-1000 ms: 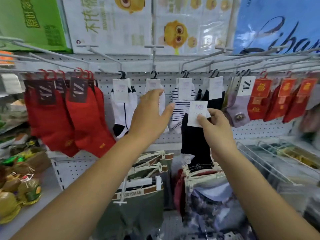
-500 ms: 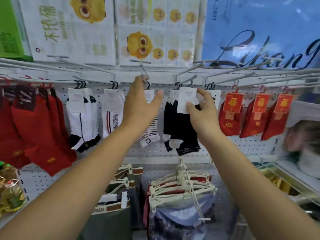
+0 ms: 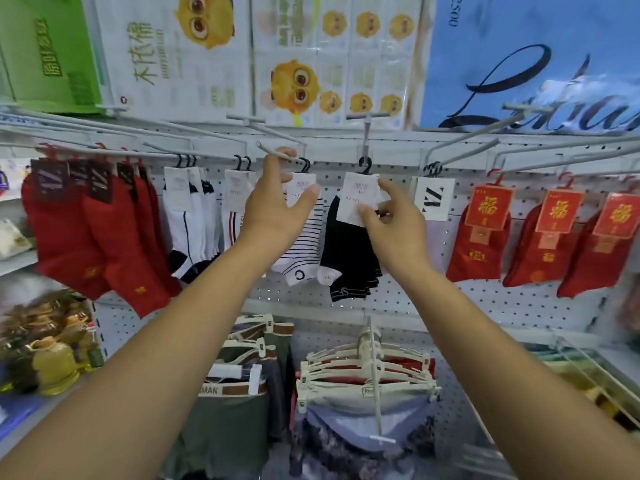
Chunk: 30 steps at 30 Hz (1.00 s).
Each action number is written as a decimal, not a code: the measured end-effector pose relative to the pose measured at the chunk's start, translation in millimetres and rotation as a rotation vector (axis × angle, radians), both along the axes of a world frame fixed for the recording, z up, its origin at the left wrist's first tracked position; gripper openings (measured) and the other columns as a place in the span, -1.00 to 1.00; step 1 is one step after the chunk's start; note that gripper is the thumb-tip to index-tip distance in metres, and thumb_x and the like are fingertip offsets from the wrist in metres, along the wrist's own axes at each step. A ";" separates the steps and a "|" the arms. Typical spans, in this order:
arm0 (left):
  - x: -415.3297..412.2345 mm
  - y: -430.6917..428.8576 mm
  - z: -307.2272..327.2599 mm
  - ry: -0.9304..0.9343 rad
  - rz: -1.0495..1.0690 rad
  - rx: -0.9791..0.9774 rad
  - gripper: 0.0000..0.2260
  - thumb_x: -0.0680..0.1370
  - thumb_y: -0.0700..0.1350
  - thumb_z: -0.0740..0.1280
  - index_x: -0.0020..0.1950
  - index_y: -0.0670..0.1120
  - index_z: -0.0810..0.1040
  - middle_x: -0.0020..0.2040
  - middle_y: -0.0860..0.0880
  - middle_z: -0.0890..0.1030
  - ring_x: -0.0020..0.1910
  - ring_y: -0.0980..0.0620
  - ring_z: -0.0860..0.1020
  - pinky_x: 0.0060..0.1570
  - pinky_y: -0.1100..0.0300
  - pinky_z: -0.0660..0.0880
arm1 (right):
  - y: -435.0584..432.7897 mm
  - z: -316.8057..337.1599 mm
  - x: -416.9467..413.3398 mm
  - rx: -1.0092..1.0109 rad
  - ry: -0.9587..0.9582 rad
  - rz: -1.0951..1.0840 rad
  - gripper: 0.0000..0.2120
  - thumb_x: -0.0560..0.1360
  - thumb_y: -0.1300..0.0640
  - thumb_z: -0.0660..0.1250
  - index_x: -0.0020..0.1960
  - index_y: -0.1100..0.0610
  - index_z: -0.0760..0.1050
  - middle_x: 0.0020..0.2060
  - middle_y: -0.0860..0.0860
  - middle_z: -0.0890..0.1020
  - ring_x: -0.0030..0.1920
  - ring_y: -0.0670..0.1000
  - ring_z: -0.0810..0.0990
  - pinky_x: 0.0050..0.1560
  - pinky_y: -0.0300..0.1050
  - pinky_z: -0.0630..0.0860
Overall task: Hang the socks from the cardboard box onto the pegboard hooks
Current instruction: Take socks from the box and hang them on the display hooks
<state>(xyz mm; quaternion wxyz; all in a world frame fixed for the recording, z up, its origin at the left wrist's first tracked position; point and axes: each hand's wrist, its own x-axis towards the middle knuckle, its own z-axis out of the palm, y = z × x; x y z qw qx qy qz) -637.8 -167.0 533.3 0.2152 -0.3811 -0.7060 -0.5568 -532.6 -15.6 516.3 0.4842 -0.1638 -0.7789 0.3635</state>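
Observation:
A pair of black socks (image 3: pixel 349 258) with a white label card (image 3: pixel 356 197) hangs by its black hanger from a grey hook (image 3: pixel 364 133) on the white pegboard (image 3: pixel 450 296). My right hand (image 3: pixel 391 223) pinches that card between thumb and fingers. My left hand (image 3: pixel 277 206) is raised just left of it, fingers straight, fingertips touching the tip of the neighbouring hook (image 3: pixel 273 151). Striped white socks (image 3: pixel 301 247) hang from that hook, partly behind my left hand. The cardboard box is out of view.
Red socks (image 3: pixel 93 237) and white socks (image 3: pixel 188 233) hang to the left, red socks with gold labels (image 3: pixel 540 244) to the right. Long hook rods jut toward me along the top row. Underwear on hangers (image 3: pixel 367 375) hangs below. Bottles (image 3: pixel 52 362) stand on a left shelf.
My right hand lifted the black socks up to the hook row, and their hanger now sits on a hook. My left hand rose to the neighbouring hook's tip.

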 end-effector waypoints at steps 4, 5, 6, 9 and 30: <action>6.0 -6.4 1.7 -0.033 -0.029 -0.041 -0.57 0.60 0.04 0.36 0.42 0.15 0.28 0.32 0.17 0.42 0.30 0.12 0.48 0.27 0.07 0.42 | -1.4 -8.1 8.7 0.011 -0.028 -0.013 -0.54 0.60 0.07 0.36 0.48 -0.01 0.38 -0.21 -0.18 0.51 -0.22 -0.20 0.50 -0.08 -0.20 0.49; 8.3 -8.2 2.0 -0.042 -0.042 -0.051 -0.55 0.61 0.04 0.35 0.44 0.15 0.26 0.33 0.18 0.40 0.30 0.14 0.48 0.26 0.10 0.41 | -2.7 -10.1 13.4 0.000 -0.036 -0.015 -0.54 0.60 0.08 0.37 0.47 0.00 0.38 -0.19 -0.17 0.51 -0.21 -0.19 0.51 -0.07 -0.19 0.52; 11.1 -9.8 1.8 -0.055 -0.056 -0.055 -0.53 0.61 0.04 0.35 0.46 0.15 0.25 0.35 0.19 0.39 0.29 0.16 0.47 0.25 0.12 0.41 | -4.7 -12.9 19.0 -0.012 -0.037 -0.020 -0.54 0.60 0.09 0.37 0.47 0.01 0.37 -0.16 -0.14 0.53 -0.19 -0.17 0.53 -0.04 -0.17 0.55; 20.1 -15.5 -6.8 -0.103 -0.064 -0.045 -0.50 0.63 0.03 0.34 0.52 0.09 0.24 0.44 0.14 0.40 0.31 0.15 0.47 0.28 0.15 0.42 | -14.7 -23.8 40.1 -0.020 -0.032 -0.049 -0.56 0.61 0.10 0.35 0.46 0.03 0.38 -0.04 -0.11 0.59 -0.04 -0.10 0.58 0.09 -0.13 0.56; 173.9 -153.2 -228.5 -0.069 -0.365 -0.564 -0.58 0.63 0.04 0.32 0.48 0.03 0.41 0.44 0.02 0.47 0.44 -0.02 0.39 0.42 -0.14 0.35 | -185.0 -205.2 265.4 0.103 -0.463 -0.353 -0.56 0.60 0.04 0.38 0.44 0.12 0.44 0.36 0.02 0.52 0.40 0.04 0.41 0.38 -0.15 0.32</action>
